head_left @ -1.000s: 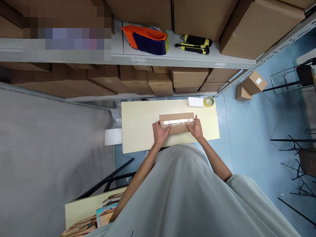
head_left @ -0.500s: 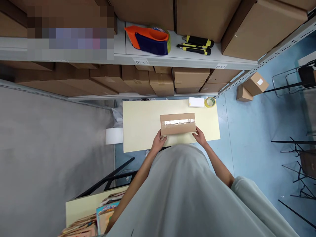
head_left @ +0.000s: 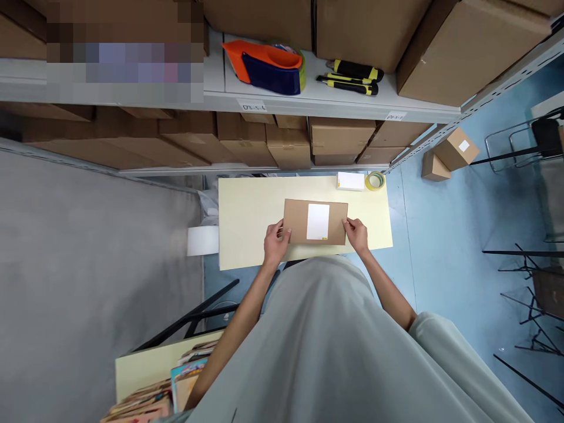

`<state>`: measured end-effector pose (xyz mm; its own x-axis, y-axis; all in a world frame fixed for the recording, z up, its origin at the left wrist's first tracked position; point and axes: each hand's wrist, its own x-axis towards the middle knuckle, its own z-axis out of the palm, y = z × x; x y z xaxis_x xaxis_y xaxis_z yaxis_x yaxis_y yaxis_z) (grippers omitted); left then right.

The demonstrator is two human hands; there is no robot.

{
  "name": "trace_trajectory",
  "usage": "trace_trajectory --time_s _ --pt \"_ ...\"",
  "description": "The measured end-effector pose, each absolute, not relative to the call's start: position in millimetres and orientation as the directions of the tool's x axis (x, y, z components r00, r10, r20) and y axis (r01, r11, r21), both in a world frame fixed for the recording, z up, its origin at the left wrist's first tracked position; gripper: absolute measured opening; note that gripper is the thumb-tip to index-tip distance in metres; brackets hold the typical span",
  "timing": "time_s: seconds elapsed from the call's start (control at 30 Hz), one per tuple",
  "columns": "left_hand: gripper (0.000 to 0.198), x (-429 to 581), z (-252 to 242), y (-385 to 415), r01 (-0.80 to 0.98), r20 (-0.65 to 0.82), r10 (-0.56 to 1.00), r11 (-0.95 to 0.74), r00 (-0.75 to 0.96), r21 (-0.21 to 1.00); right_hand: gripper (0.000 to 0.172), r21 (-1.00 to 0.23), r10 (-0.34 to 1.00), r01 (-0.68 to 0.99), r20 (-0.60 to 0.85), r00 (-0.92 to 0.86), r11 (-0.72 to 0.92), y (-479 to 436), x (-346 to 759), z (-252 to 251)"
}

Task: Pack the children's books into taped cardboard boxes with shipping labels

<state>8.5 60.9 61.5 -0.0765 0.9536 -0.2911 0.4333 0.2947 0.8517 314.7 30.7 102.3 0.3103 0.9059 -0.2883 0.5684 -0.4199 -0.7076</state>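
Note:
Between my hands is a brown cardboard box [head_left: 295,222], with a blank-looking white label [head_left: 318,221] on the face turned toward me. My left hand [head_left: 276,242] grips its left end, thumb in front and fingers at the side. At the right end, my right hand [head_left: 356,234] pinches the edge between thumb and fingers. The box is over the front half of a pale yellow table [head_left: 251,202]; whether its underside touches the tabletop I cannot tell.
A white box [head_left: 351,181] and a tape roll [head_left: 375,181] sit at the table's back right. Above, a shelf [head_left: 282,104] bears an orange-and-blue tape dispenser [head_left: 273,67], utility knives [head_left: 352,79] and cartons. A white roll [head_left: 202,240] is left of the table; books [head_left: 150,399] lie lower left.
The cardboard box has been turned over: its taped face showed before, and now the labelled face does. Both hands have shifted up along its ends.

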Motion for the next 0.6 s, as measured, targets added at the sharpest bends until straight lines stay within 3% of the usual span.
trace_trajectory --time_s 0.13,0.3,0.47,0.6 --pt "0.046 11.8 52.6 66.5 0.451 -0.364 0.928 0.359 -0.081 0.817 0.056 -0.612 0.907 0.674 -0.339 0.249 -0.414 41.9 320.9 89.9" --pt "0.047 14.6 44.2 60.7 0.4 -0.368 0.926 0.371 -0.087 0.838 0.051 -0.619 0.912 0.677 -0.343 0.225 -0.399 40.2 328.0 76.3" --pt "0.053 8.3 41.3 51.4 0.35 -0.42 0.901 0.429 -0.104 0.833 0.05 -0.726 0.869 0.477 -0.425 0.255 -0.495 21.6 336.8 65.1" --pt "0.056 2.2 38.3 39.6 0.404 -0.423 0.897 0.437 -0.128 0.804 0.045 -0.717 0.824 0.408 -0.509 0.248 -0.566 -5.1 338.2 55.5"
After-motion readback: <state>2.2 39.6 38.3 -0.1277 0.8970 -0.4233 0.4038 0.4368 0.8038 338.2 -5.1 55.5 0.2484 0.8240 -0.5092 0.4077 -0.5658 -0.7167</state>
